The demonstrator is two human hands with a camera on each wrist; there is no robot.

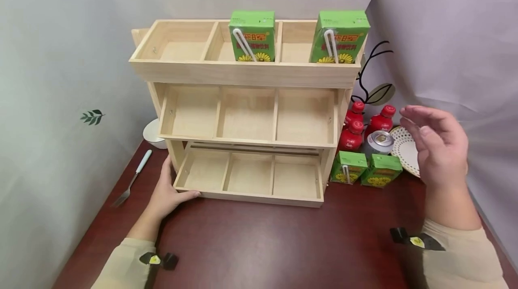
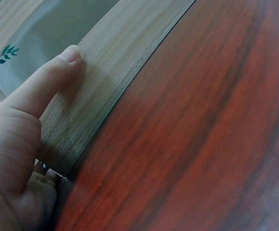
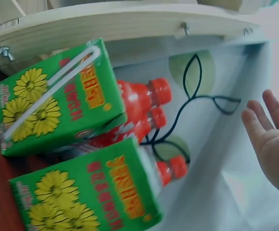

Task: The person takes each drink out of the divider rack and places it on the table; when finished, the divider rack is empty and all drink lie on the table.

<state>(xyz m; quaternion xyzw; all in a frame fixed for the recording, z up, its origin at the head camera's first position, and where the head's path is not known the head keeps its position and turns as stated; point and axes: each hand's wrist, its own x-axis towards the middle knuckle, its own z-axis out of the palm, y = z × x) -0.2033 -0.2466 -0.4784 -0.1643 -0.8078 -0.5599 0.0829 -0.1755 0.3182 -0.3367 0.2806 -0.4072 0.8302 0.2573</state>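
Three-tier wooden rack [image 1: 243,74] is gripped at its bottom corner by the left hand [image 1: 163,197] (presumably for stability), the loosely curved right hand [image 1: 442,149] empty near a green drink carton [image 1: 381,171].

We are finding open air between the right hand [image 1: 443,152] and the lower green drink cartons [image 1: 381,172]; red bottles [image 1: 351,138] and a silver can [image 1: 378,141] are crowding behind, and the wooden rack [image 1: 243,74] is blocking the left.
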